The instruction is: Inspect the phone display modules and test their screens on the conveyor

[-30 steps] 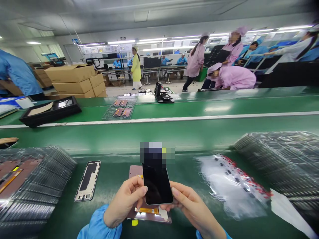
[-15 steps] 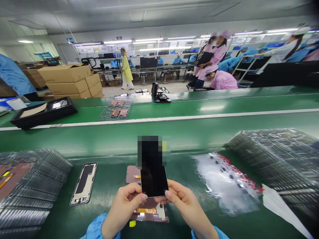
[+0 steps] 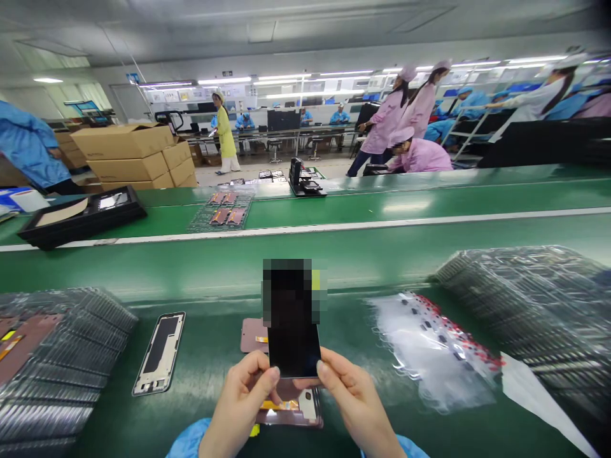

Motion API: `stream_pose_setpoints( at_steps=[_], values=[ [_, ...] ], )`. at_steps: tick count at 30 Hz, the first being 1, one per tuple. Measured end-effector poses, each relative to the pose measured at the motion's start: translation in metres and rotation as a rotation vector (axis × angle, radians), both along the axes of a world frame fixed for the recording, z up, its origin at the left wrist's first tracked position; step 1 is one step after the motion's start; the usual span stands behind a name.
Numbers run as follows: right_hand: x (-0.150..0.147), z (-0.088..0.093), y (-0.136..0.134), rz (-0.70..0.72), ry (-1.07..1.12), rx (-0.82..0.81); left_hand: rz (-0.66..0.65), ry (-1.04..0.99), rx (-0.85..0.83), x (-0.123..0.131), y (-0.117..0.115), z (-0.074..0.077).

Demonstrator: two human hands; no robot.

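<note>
Both my hands hold a black phone screen panel (image 3: pixel 293 340) upright above the green bench. My left hand (image 3: pixel 243 397) pinches its lower left corner, and my right hand (image 3: pixel 348 397) pinches its lower right corner. The panel's upper part is blurred out. Under it lies a pinkish-brown phone part (image 3: pixel 291 410) with an orange flex strip, flat on the bench. A silver phone frame (image 3: pixel 160 352) lies to the left of my hands.
Stacks of clear plastic trays sit at the left (image 3: pixel 52 375) and right (image 3: pixel 534 305). A clear plastic bag with red marks (image 3: pixel 434 350) lies right of my hands. A black tray (image 3: pixel 81 213) and cardboard boxes (image 3: pixel 133 156) stand beyond the conveyor. Workers in pink and blue stand further back.
The screen panel rose a little and came more upright between one second ago and now. My hands shifted slightly toward the lower edge. People in the background walked on.
</note>
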State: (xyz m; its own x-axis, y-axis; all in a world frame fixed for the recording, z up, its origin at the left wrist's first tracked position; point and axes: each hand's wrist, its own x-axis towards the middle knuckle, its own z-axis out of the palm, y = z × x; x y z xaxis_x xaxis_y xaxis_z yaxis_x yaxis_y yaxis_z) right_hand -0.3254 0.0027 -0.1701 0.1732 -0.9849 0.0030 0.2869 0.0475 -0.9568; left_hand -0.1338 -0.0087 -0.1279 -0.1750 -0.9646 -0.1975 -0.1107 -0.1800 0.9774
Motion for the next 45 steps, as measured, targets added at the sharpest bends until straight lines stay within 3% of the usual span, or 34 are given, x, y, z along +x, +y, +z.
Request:
stream_pose_setpoints(
  at_steps=[6,10,13,17,19,22,29,34,37,41,45],
  values=[
    [0.001,0.001,-0.006,0.033,-0.146,0.091,-0.034,0.010,0.035,0.003,-0.002,0.009],
    [-0.003,-0.002,-0.008,-0.008,-0.053,0.061,-0.094,0.090,0.120,0.007,-0.004,0.004],
    [-0.004,-0.005,-0.007,0.014,-0.040,0.070,-0.141,0.247,0.170,0.012,-0.014,0.011],
    [-0.003,-0.002,-0.005,0.179,0.018,0.076,-0.003,0.465,0.124,0.019,-0.035,0.033],
    [-0.001,0.000,-0.005,0.247,0.113,0.047,0.065,0.444,0.107,0.022,-0.044,0.043],
    [-0.001,-0.001,-0.005,0.218,0.304,-0.056,0.056,0.405,0.085,0.026,-0.050,0.048],
    [-0.007,-0.012,-0.004,0.099,0.542,-0.170,0.101,0.364,0.036,0.023,-0.051,0.040],
    [-0.010,-0.014,-0.008,0.171,0.544,-0.138,-0.041,0.362,0.130,0.022,-0.064,0.040],
    [-0.015,-0.027,-0.010,0.124,0.634,-0.144,-0.103,0.332,0.126,0.020,-0.073,0.037],
    [-0.021,-0.043,-0.011,0.123,0.646,-0.197,-0.064,0.344,0.119,0.019,-0.079,0.027],
    [-0.019,-0.035,-0.011,0.072,0.578,-0.218,-0.095,0.369,0.131,0.022,-0.086,0.022]
  ],
)
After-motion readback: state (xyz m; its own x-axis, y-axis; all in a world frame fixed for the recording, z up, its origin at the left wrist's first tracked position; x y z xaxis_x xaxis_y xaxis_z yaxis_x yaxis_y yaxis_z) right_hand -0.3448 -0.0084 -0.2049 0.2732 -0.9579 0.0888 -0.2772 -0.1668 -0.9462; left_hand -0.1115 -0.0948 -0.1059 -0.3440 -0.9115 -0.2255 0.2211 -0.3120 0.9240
